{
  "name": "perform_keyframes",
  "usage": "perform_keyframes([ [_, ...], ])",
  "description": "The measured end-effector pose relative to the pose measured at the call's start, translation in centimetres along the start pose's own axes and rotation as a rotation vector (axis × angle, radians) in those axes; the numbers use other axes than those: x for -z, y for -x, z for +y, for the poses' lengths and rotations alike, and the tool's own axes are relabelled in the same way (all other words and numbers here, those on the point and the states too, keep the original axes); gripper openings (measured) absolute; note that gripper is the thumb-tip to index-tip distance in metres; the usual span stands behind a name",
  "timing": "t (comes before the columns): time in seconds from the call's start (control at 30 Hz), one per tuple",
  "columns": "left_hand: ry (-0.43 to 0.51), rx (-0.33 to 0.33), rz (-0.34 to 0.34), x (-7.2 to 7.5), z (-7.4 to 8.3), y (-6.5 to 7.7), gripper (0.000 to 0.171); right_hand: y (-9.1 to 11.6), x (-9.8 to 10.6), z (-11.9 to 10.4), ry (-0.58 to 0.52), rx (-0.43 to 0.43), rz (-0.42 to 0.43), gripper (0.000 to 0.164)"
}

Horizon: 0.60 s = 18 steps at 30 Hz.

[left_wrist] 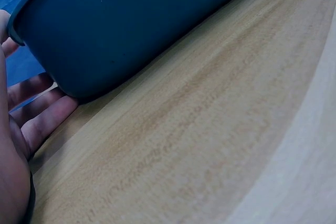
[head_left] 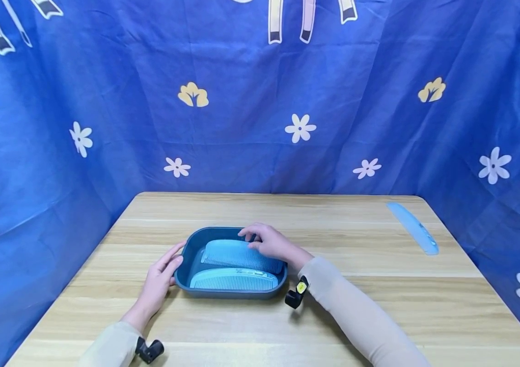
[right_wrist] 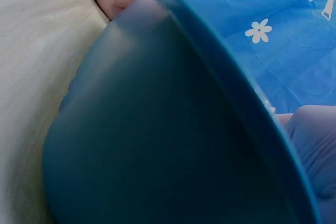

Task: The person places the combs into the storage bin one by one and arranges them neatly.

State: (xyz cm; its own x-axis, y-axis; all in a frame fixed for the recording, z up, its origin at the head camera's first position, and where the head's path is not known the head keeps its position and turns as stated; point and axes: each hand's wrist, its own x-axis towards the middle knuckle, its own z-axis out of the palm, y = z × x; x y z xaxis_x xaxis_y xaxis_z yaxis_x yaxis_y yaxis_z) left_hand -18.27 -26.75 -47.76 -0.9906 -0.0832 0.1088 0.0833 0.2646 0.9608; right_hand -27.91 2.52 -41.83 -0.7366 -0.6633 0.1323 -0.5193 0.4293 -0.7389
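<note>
A dark blue basin (head_left: pixel 232 294) stands on the wooden table. Two light blue combs lie in it: the front comb (head_left: pixel 234 280) along the near side, and the back comb (head_left: pixel 232 253) behind it. My left hand (head_left: pixel 158 280) holds the basin's left end, thumb at the rim and other fingers (left_wrist: pixel 50 121) against the lower outer wall. Over the basin's back right part, my right hand (head_left: pixel 271 242) hovers by the back comb with fingers bent and spread from the thumb. Whether it touches that comb is hard to tell. The basin wall (right_wrist: pixel 157 119) fills most of the right wrist view.
A third light blue comb (head_left: pixel 413 228) lies flat near the table's (head_left: pixel 342 316) back right corner. Blue patterned cloth (head_left: pixel 250 142) hangs behind and at both sides. Each sleeve carries a small black wrist camera (head_left: pixel 149 351).
</note>
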Motion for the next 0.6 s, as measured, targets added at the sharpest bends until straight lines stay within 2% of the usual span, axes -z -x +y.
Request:
perform_keyframes([
  [0.17, 0.038, -0.027, 0.016, -0.2, -0.3, -0.1, 0.047, 0.1, 0.2, 0.0, -0.004, -0.002, 0.05, 0.034],
  [0.6, 0.016, -0.036, 0.017, -0.2, -0.2, -0.1, 0.047, 0.6, 1.0, 0.5, -0.024, 0.036, 0.113, 0.035],
])
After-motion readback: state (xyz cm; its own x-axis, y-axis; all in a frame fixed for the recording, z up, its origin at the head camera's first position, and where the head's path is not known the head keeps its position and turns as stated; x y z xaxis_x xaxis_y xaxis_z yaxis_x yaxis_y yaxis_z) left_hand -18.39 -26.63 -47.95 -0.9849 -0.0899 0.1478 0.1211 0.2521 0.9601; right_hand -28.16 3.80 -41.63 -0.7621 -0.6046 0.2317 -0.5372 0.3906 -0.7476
